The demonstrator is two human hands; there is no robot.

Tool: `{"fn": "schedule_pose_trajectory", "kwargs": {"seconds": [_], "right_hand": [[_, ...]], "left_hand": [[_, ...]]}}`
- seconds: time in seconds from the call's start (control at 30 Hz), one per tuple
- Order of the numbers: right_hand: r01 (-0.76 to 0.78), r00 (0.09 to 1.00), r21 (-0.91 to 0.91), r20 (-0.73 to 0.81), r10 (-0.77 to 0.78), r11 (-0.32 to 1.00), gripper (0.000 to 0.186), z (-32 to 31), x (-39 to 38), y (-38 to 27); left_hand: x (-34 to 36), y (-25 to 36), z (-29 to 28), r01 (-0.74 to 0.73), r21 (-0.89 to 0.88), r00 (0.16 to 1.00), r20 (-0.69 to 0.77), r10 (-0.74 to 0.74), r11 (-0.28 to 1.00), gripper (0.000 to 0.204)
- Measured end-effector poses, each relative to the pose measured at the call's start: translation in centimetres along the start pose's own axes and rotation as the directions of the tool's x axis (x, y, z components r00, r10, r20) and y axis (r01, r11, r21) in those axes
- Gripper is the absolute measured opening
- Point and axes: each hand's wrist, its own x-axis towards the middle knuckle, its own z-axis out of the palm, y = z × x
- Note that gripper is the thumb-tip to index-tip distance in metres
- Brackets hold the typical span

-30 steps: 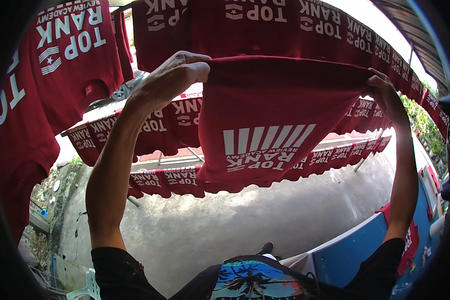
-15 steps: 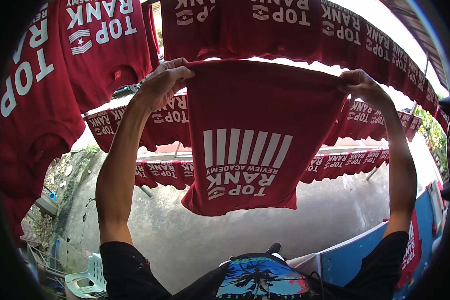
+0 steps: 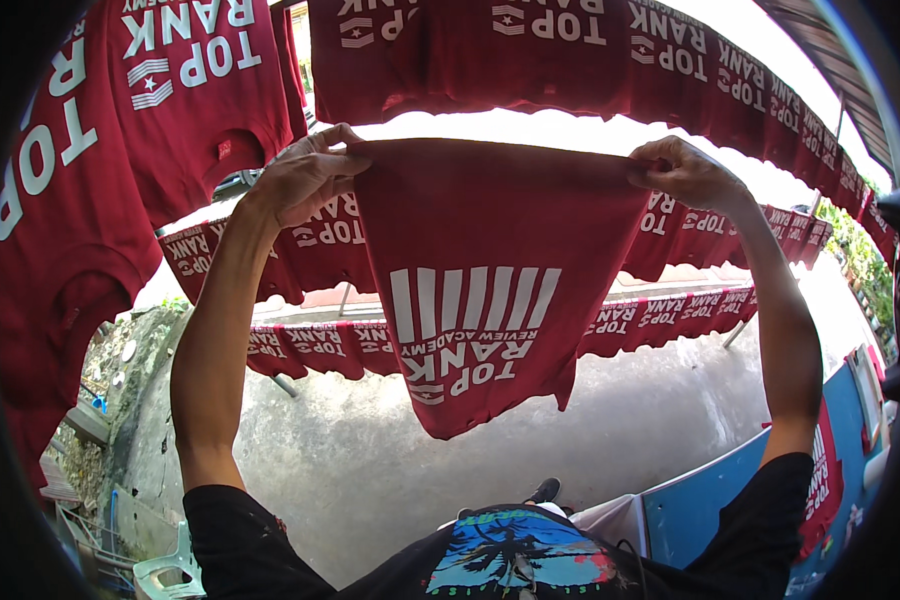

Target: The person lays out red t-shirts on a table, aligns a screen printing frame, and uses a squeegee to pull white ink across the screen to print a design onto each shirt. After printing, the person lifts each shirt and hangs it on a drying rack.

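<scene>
A maroon shirt (image 3: 498,215) with white printed lettering and vertical stripes hangs stretched between my raised hands. My left hand (image 3: 308,176) pinches its top left corner, and my right hand (image 3: 685,172) grips the top right corner, fingers folded round the cloth. The shirt's lower edge dangles unevenly over the gray floor. Similar maroon shirts (image 3: 195,130) hang close beside my left hand, collars downward, and another row (image 3: 520,55) hangs just above the shirt I hold.
Two lower rows of maroon shirts (image 3: 710,320) hang on metal supports ahead. Gray concrete floor (image 3: 370,480) lies below. A blue board (image 3: 675,520) with maroon cloth is at lower right, a pale plastic chair (image 3: 165,570) at lower left, plants at far right, metal roofing above them.
The shirt has moved left and lower, and its bottom has narrowed and tilted, with one corner hanging lower. Both my hands came down and leftward, still holding it.
</scene>
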Motion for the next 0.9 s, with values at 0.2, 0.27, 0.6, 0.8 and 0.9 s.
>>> {"fn": "schedule_pose_trajectory", "kwargs": {"seconds": [0.2,0.27,0.6,0.8,0.9], "right_hand": [[-0.016,0.997,-0.037,0.079,0.019,0.999,0.027,-0.4,0.8,-1.7],[-0.088,0.993,-0.043,0.079,0.091,0.995,0.028,-0.3,1.5,-2.6],[-0.055,0.983,0.245,-0.156,0.095,0.968,0.066,1.7,5.4,-3.6],[0.191,0.964,0.763,-0.265,0.029,0.618,0.054,2.5,10.3,-4.2],[0.203,0.979,0.796,-0.179,-0.099,0.570,0.045,1.3,13.0,-4.1]], "left_hand": [[-0.4,1.2,-1.3,0.127,0.286,0.990,-0.095,-0.104,0.950,0.018],[-0.6,1.7,-1.6,0.167,0.311,0.982,-0.137,-0.130,0.936,0.018],[0.8,2.4,-4.9,-0.027,0.064,0.992,-0.120,0.035,0.998,0.018],[3.3,3.8,-7.3,-0.180,0.144,0.965,-0.164,0.203,0.973,0.023],[5.0,4.6,-7.9,-0.226,0.197,0.940,-0.215,0.267,0.954,0.027]]}}
